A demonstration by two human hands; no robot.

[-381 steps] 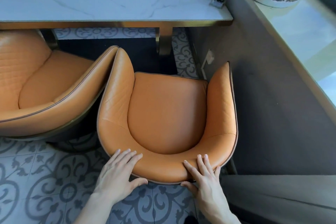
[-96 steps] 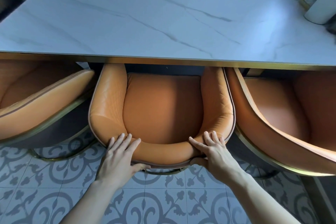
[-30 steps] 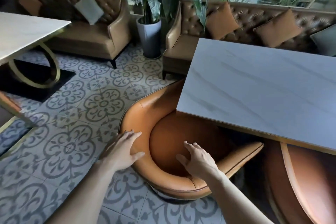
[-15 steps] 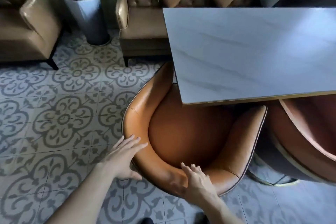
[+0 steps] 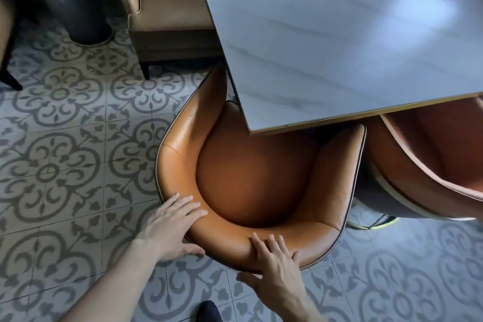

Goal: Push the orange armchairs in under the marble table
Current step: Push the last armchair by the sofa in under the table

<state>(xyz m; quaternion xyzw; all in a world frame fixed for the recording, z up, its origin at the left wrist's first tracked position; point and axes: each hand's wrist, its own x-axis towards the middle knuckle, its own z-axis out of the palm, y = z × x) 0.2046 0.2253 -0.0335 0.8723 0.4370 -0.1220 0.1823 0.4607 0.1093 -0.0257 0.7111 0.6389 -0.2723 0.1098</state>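
Observation:
An orange leather armchair (image 5: 251, 178) stands at the left corner of the white marble table (image 5: 339, 42), turned at an angle. The front of its seat is under the table's corner; its left arm sticks out past the table's side. My left hand (image 5: 170, 225) grips the curved backrest at its left, fingers on top, thumb on the outside. My right hand (image 5: 274, 256) grips the backrest's rear rim the same way. A second orange armchair (image 5: 428, 165) sits to the right, partly under the table.
A brown tufted sofa (image 5: 167, 8) stands beyond the table's left end. A grey planter (image 5: 75, 0) is at the top left. Patterned grey floor tiles (image 5: 65, 165) spread to the left. My shoe tip (image 5: 211, 311) shows at the bottom edge.
Both hands have settled onto the backrest of the corner armchair and closed on it. My view has tilted further down and nearer to the chair.

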